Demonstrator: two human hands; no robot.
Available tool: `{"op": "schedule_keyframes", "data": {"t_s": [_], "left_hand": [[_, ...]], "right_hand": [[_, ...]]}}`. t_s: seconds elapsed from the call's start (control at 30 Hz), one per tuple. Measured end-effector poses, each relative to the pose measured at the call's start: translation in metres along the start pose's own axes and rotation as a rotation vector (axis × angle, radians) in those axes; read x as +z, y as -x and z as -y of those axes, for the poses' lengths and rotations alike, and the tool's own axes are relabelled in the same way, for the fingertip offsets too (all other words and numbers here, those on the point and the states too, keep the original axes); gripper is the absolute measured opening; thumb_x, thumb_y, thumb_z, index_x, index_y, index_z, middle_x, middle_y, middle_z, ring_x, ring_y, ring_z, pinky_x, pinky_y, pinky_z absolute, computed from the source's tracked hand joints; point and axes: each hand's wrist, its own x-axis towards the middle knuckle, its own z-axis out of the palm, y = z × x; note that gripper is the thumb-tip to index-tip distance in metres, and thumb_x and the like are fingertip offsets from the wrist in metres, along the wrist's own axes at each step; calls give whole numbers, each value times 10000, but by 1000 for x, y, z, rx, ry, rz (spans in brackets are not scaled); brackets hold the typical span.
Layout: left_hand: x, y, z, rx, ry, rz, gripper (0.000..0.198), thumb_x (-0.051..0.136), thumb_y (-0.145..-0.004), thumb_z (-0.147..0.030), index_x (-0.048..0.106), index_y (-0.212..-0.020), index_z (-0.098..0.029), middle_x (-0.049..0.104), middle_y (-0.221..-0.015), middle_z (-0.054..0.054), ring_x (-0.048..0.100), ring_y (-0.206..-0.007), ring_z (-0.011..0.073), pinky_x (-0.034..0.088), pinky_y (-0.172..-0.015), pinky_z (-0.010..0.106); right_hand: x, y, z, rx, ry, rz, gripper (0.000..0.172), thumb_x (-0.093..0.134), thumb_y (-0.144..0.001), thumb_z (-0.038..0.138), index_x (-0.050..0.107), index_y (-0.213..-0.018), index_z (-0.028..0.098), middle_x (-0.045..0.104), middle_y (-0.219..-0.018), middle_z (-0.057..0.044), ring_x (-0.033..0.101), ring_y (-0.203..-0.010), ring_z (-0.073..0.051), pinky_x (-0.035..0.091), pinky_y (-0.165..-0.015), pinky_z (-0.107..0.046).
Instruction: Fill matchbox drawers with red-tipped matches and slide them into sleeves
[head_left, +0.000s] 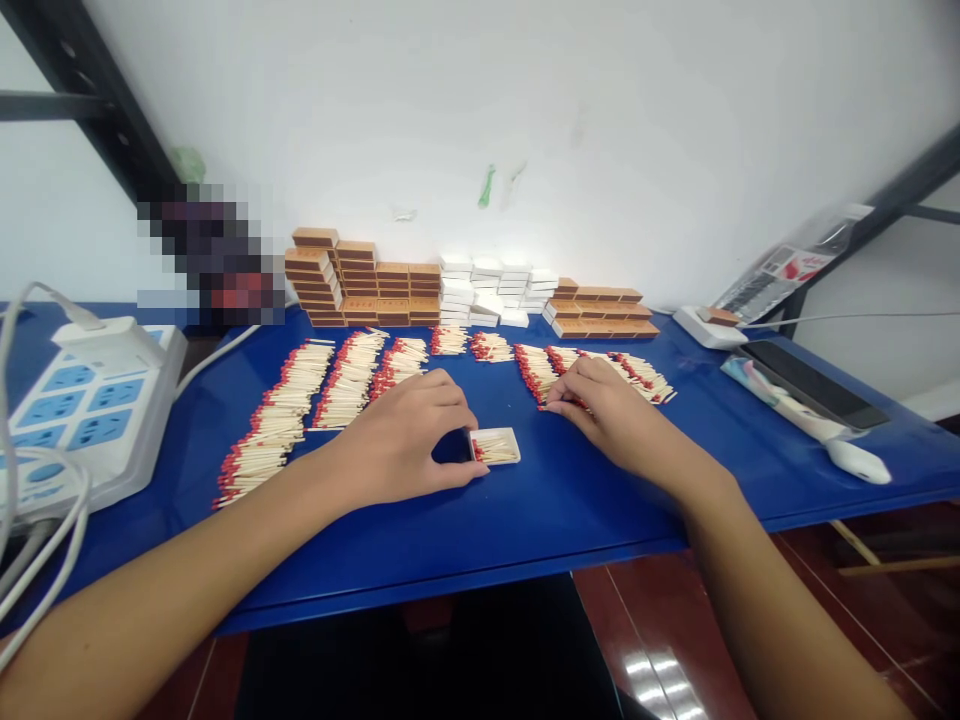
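Red-headed wooden matches (281, 410) lying in fanned rows on glossy blue tabletop (420, 545), probably for easy reach. Your left hand (412, 435) gripping small white cardboard tray (515, 447), mid-table, matches lying inside, by left end; likely steadying it. Your right hand (600, 410) holding fingertips bunched at right-side rows, covering some; can't tell if pinching any. Left fingers partly hiding tray's left edge.
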Motion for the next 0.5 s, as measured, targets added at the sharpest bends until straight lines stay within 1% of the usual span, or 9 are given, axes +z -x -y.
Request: {"op": "schedule_keyframes", "data": {"t_s": [0.1, 0.17, 0.33, 0.5], "left_hand": [[0, 0, 0, -10, 1, 6, 275, 834, -946, -424, 776, -1031, -169, 743, -1018, 76, 648, -1033, 261, 550, -907, 405], [0, 0, -1, -16, 6, 12, 278, 837, -943, -427, 778, -1032, -170, 740, -1020, 74, 648, -1036, 260, 549, -906, 405], [0, 0, -1, -13, 5, 14, 270, 834, -946, -429, 779, -1025, -177, 739, -1011, 72, 643, -1026, 259, 548, -902, 404], [-1, 0, -1, -17, 4, 13, 265, 834, -946, -423, 779, -1026, -177, 738, -1015, 73, 648, -1036, 260, 550, -907, 402]], "right_hand": [[-1, 1, 2, -9, 20, -24, 158, 552, -1087, 310, 660, -990, 250, 631, -1037, -111, 594, -1016, -316, 504, -900, -478], [-2, 1, 0, -8, 31, -15, 134, 577, -1079, 313, 671, -1008, 250, 631, -1045, -113, 596, -1027, -320, 502, -903, -476], [-3, 1, -4, 30, 23, 72, 212, 542, -1092, 326, 639, -919, 254, 646, -1030, -119, 597, -1020, -325, 505, -882, -481], [-2, 2, 9, 37, 10, 66, 235, 488, -1107, 321, 584, -901, 262, 639, -1015, -116, 585, -1009, -327, 497, -928, -526]]}}
